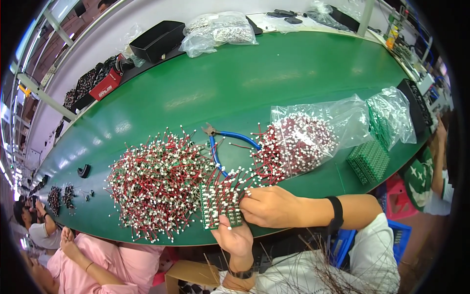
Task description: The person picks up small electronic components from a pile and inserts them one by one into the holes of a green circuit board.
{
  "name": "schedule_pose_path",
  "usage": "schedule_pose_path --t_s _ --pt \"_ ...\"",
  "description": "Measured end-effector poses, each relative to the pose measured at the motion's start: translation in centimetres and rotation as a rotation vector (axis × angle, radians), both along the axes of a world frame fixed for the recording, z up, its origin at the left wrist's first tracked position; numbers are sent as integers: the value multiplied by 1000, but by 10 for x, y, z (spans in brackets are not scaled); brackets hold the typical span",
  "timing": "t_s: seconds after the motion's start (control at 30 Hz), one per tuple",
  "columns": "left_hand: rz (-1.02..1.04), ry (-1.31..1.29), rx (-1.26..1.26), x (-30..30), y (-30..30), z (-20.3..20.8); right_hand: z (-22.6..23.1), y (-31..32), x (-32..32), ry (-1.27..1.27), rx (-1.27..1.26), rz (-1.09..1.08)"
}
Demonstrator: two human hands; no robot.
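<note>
My left hand [234,238] grips the lower edge of a green circuit board panel [209,221], thumb on top. Rows of short red wires with white connectors stand up from the panel. At its right edge, the fingers of my right hand [269,208] are pinched together; a small white connector [248,193] shows at the fingertips, but what they hold is mostly hidden. A large heap of red wired pieces with white connectors [156,191] lies left of the panel. Beyond the panel rest cutting pliers with blue handles [236,134].
A clear bag [342,122] spills more red wires with white connectors [306,139] to the right. Stacked green boards [369,161] stand farther right. A black tray [157,40] and filled bags [220,32] line the back. A person in pink [105,264] sits at left.
</note>
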State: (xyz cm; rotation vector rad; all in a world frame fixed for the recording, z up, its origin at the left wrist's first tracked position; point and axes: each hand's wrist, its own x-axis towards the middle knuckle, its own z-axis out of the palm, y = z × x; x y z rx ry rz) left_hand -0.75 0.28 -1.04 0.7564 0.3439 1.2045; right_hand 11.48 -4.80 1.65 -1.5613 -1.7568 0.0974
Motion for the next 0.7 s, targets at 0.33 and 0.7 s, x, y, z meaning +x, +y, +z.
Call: schedule_pose_path --t_s 0.33,0.7 --pt "-63 184 -5 -5 -3 1 14 -4 -4 -315 -81 -19" --pt "-55 123 23 -3 1 1 1 1 -11 -376 -66 -72"
